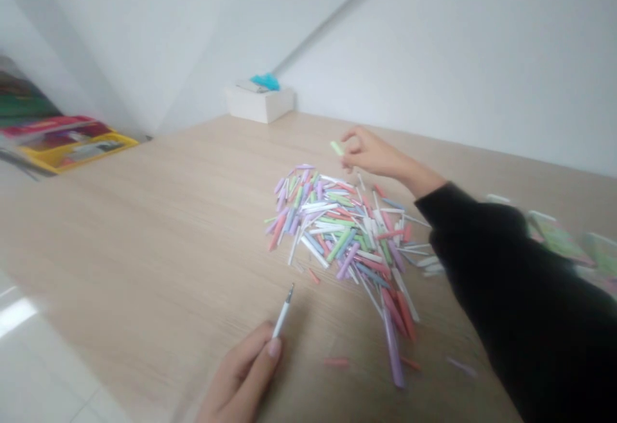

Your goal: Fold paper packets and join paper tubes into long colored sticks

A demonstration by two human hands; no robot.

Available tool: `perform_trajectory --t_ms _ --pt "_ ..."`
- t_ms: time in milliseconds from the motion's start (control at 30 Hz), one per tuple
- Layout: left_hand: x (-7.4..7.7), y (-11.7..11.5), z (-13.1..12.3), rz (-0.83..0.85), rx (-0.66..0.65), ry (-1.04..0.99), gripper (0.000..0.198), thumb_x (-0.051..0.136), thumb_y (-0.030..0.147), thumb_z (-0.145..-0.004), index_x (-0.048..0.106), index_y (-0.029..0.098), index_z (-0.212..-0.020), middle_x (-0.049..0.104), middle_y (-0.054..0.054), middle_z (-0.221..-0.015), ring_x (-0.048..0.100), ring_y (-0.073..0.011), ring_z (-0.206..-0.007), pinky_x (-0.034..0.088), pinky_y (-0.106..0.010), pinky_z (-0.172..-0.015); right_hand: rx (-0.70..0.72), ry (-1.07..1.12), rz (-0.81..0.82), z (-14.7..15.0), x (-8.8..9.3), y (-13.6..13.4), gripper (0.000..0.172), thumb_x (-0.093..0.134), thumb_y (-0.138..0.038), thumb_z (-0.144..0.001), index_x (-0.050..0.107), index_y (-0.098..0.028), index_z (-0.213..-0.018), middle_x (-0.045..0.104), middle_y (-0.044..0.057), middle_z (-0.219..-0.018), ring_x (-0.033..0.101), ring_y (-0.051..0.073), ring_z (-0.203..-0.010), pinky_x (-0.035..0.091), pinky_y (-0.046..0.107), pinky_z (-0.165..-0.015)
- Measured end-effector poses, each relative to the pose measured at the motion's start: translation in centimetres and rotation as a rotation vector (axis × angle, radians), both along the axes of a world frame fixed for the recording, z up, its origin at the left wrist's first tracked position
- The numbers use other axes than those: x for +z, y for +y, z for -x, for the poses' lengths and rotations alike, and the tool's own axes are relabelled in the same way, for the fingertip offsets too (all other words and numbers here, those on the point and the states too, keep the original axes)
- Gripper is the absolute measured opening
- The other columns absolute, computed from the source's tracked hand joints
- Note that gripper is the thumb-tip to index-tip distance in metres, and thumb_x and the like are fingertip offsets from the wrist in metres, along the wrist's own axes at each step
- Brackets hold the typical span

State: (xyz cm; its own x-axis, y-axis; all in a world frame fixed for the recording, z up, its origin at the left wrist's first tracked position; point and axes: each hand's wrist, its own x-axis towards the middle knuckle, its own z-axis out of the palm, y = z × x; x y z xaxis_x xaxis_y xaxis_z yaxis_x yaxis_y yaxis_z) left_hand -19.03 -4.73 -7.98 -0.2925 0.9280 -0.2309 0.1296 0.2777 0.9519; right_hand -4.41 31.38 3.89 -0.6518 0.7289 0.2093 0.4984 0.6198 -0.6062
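Note:
A heap of pastel pen parts (pixel 347 230), pink, purple, green, blue and white, lies in the middle of the wooden table (pixel 159 217). My left hand (pixel 243 378) at the near edge pinches a thin white pen refill (pixel 283 312) with its tip pointing up and away. My right hand (pixel 371 153), in a black sleeve, reaches over the far side of the heap and pinches a small light green cap (pixel 337 148) between its fingertips. Some longer purple and red barrels (pixel 394 339) trail toward me from the heap.
A white box (pixel 260 103) with something turquoise on top stands at the table's far edge by the wall. Yellow and red trays (pixel 72 143) sit at the far left. Blurred green packets (pixel 563 243) lie at the right. A white floor shows at lower left.

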Motion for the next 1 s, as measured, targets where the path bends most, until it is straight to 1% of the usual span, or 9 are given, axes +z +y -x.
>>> perform_trajectory --t_ms 33,67,133,267,433,533,667,833,1000 --pt "0.0 0.1 -0.2 -0.007 -0.035 0.004 0.054 0.055 0.071 -0.092 0.056 0.021 -0.070 0.053 0.000 -0.070 0.044 -0.0169 -0.066 0.044 -0.026 -0.065 0.018 0.087 0.075 -1.3 0.9 -1.8 0.032 0.063 -0.008 -0.090 0.055 -0.016 -0.120 0.074 0.001 -0.074 0.067 0.015 -0.062 0.055 0.028 -0.065" --pt "0.1 0.2 -0.3 -0.020 -0.074 0.008 0.053 0.054 0.068 -0.094 0.056 0.021 -0.070 0.052 0.000 -0.070 0.044 -0.0169 -0.067 0.043 -0.026 -0.065 0.038 0.164 0.141 -2.6 1.8 -3.7 0.021 0.065 -0.011 -0.090 0.059 -0.018 -0.109 0.070 -0.001 -0.069 0.065 0.014 -0.059 0.054 0.027 -0.062" --pt "0.5 0.4 -0.8 -0.064 -0.168 0.018 0.051 0.052 0.063 -0.097 0.051 0.021 -0.068 0.049 0.001 -0.068 0.044 -0.0168 -0.067 0.042 -0.026 -0.065 0.088 0.219 0.232 -5.1 3.0 -7.6 0.004 0.069 -0.020 -0.090 0.068 -0.019 -0.094 0.069 0.000 -0.066 0.065 0.013 -0.060 0.052 0.025 -0.059" --pt "1.9 0.8 -2.4 -0.129 -0.234 0.039 0.045 0.049 0.052 -0.100 0.046 0.022 -0.066 0.044 0.002 -0.066 0.041 -0.0158 -0.063 0.041 -0.027 -0.065 0.107 0.306 0.379 -9.3 3.7 -14.3 0.016 0.079 -0.036 -0.083 0.075 -0.021 -0.086 0.067 -0.001 -0.063 0.060 0.011 -0.056 0.044 0.024 -0.048" --pt "3.2 0.3 -4.6 -0.176 -0.347 0.055 0.040 0.045 0.047 -0.101 0.048 0.021 -0.071 0.040 0.003 -0.066 0.041 -0.0151 -0.063 0.039 -0.026 -0.065 0.126 0.261 0.345 -12.0 3.3 -20.0 0.015 0.080 -0.039 -0.084 0.076 -0.024 -0.086 0.068 -0.002 -0.061 0.061 0.011 -0.053 0.042 0.023 -0.046" --pt "3.6 -0.2 -5.7 -0.184 -0.402 0.063 0.038 0.044 0.044 -0.102 0.046 0.021 -0.071 0.040 0.003 -0.068 0.042 -0.0147 -0.066 0.037 -0.026 -0.064 0.149 0.224 0.312 -12.8 3.2 -22.3 0.010 0.077 -0.036 -0.087 0.075 -0.026 -0.086 0.066 -0.004 -0.057 0.059 0.010 -0.048 0.039 0.023 -0.043" --pt "4.2 -0.8 -6.8 -0.198 -0.442 0.067 0.036 0.044 0.041 -0.102 0.047 0.021 -0.073 0.043 0.003 -0.070 0.043 -0.0151 -0.067 0.037 -0.026 -0.065 0.144 0.179 0.287 -13.6 3.1 -24.0 0.007 0.074 -0.034 -0.088 0.075 -0.027 -0.087 0.067 -0.004 -0.058 0.057 0.009 -0.046 0.035 0.023 -0.039" --pt "4.9 -1.1 -7.7 -0.214 -0.470 0.092 0.035 0.045 0.039 -0.102 0.048 0.021 -0.072 0.047 0.001 -0.074 0.046 -0.0164 -0.072 0.039 -0.028 -0.070 0.116 0.185 0.267 -14.7 3.1 -24.8 0.008 0.074 -0.035 -0.087 0.074 -0.027 -0.087 0.064 -0.005 -0.058 0.056 0.010 -0.048 0.036 0.024 -0.041" --pt "5.0 -1.0 -8.1 -0.231 -0.504 0.087 0.034 0.044 0.037 -0.102 0.049 0.020 -0.073 0.048 0.001 -0.075 0.048 -0.0169 -0.075 0.039 -0.029 -0.074 0.108 0.184 0.254 -15.2 3.5 -25.3 0.009 0.074 -0.034 -0.086 0.072 -0.025 -0.085 0.060 -0.006 -0.055 0.052 0.009 -0.046 0.031 0.023 -0.040"
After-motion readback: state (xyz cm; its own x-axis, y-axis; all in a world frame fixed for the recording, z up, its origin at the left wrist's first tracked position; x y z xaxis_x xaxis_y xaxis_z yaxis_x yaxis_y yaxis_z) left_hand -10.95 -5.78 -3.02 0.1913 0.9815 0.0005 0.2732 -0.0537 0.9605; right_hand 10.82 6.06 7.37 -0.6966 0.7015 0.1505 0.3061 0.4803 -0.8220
